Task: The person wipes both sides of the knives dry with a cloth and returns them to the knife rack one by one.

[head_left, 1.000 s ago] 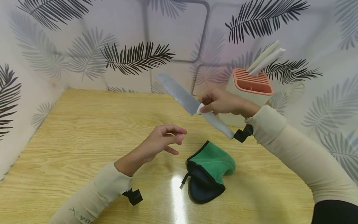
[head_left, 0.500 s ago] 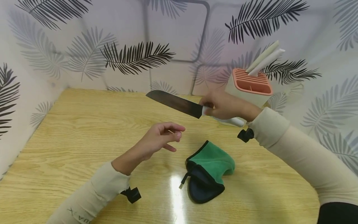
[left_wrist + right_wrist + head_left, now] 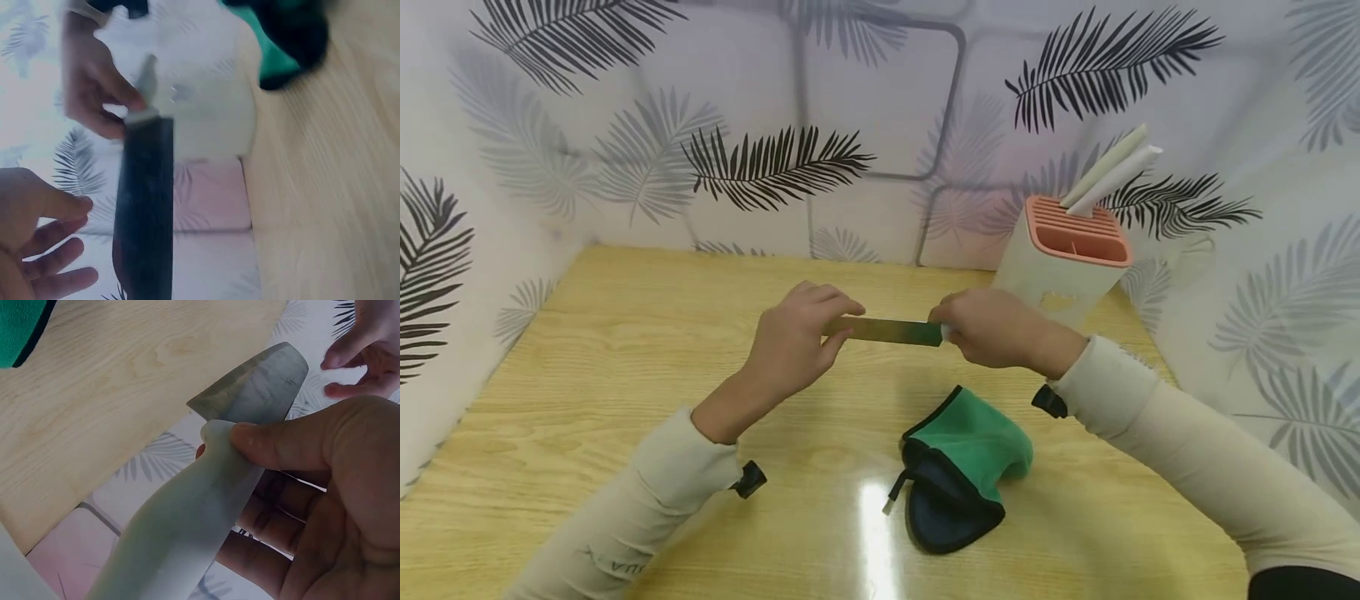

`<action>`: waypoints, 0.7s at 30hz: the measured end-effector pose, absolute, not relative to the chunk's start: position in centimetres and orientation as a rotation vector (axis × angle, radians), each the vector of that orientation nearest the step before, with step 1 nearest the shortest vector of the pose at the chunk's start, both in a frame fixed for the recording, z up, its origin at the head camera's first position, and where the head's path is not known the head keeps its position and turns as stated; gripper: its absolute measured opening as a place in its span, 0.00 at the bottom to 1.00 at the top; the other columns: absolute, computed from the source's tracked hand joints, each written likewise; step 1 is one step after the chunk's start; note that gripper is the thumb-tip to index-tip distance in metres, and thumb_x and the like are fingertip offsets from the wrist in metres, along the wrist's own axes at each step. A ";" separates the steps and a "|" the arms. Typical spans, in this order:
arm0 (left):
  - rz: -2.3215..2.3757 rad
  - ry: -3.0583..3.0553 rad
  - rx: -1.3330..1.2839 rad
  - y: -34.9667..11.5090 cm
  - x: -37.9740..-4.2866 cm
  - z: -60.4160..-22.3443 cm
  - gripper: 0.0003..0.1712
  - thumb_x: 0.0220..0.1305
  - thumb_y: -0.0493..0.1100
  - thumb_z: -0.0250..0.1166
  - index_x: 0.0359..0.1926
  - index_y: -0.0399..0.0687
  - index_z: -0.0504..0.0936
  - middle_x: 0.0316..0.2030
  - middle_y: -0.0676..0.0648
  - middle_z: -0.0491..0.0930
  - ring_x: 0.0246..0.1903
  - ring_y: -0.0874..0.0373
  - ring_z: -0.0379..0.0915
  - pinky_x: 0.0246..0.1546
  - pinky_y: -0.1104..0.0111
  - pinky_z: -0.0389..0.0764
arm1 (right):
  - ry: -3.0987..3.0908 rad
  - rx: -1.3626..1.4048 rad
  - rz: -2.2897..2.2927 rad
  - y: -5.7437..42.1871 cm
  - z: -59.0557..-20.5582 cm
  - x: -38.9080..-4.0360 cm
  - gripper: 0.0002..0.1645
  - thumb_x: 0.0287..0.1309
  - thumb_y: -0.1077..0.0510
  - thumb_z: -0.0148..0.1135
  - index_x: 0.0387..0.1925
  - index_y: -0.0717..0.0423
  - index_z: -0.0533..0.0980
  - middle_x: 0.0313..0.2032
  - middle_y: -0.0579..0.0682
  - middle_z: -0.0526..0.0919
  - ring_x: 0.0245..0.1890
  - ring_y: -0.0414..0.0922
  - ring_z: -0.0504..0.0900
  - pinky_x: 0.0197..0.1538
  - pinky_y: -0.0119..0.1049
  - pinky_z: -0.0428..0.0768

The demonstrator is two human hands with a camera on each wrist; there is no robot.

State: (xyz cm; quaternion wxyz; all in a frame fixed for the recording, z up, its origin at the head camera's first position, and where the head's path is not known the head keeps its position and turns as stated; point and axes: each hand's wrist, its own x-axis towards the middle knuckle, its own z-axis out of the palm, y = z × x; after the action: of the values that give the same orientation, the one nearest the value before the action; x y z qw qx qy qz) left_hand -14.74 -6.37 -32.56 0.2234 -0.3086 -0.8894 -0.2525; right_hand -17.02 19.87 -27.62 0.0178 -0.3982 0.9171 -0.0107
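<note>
My right hand [image 3: 992,327] grips a kitchen knife [image 3: 891,331] by its white handle, well above the table. Its thumb presses the handle close to the blade [image 3: 269,387] in the right wrist view. Seen from the head, the broad metal blade points left and lies nearly edge-on, reflecting yellow and green. My left hand [image 3: 790,337] is at the tip end, thumb and fingers spread apart. In the left wrist view, a gap shows between the left fingertips [image 3: 82,205] and the blade. A green fabric item [image 3: 981,433] with black trim and dark lining lies below the knife.
At the back right stands a white knife holder [image 3: 1060,283] with an orange slotted top and two pale handles sticking out. A short dark cord [image 3: 895,490] with a metal end lies by the green fabric. A leaf-patterned wall covering [image 3: 737,92] backs the wooden table [image 3: 647,333].
My left hand has risen toward the blade's tip end. My right hand has lowered slightly and turned the knife from slanting to nearly level and edge-on. The green fabric item stays put.
</note>
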 end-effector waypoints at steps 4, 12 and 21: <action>-0.424 -2.495 -0.902 -6.2 -15.9 -32.9 0.13 0.59 0.39 0.73 0.46 0.47 0.88 0.43 0.48 0.89 0.44 0.50 0.85 0.28 0.60 0.86 | 2.879 -1.250 -0.004 19.7 -28.4 -16.4 0.12 0.60 0.69 0.61 0.46 0.61 0.82 0.40 0.55 0.87 0.39 0.51 0.87 0.41 0.47 0.86; -0.460 -2.719 -1.142 -5.9 -16.5 -32.8 0.09 0.66 0.30 0.63 0.35 0.43 0.88 0.27 0.46 0.87 0.21 0.62 0.68 0.25 0.71 0.72 | 2.887 -1.259 0.026 19.7 -29.7 -15.5 0.12 0.60 0.68 0.63 0.46 0.60 0.83 0.39 0.54 0.87 0.36 0.49 0.87 0.39 0.45 0.86; -0.550 -2.672 -1.229 -5.7 -16.8 -33.6 0.24 0.63 0.23 0.55 0.17 0.52 0.66 0.17 0.56 0.49 0.20 0.63 0.43 0.26 0.70 0.50 | 2.906 -1.237 -0.116 20.5 -30.4 -15.2 0.13 0.60 0.67 0.64 0.47 0.58 0.83 0.41 0.53 0.87 0.39 0.49 0.87 0.42 0.45 0.86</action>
State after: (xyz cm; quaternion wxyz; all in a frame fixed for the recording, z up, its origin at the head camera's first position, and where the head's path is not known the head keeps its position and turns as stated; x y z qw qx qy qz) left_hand -16.80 -5.69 -33.60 0.0749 -0.4096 -0.8905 -0.1833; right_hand -15.22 20.49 -30.42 -0.0094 -0.3915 0.9194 -0.0366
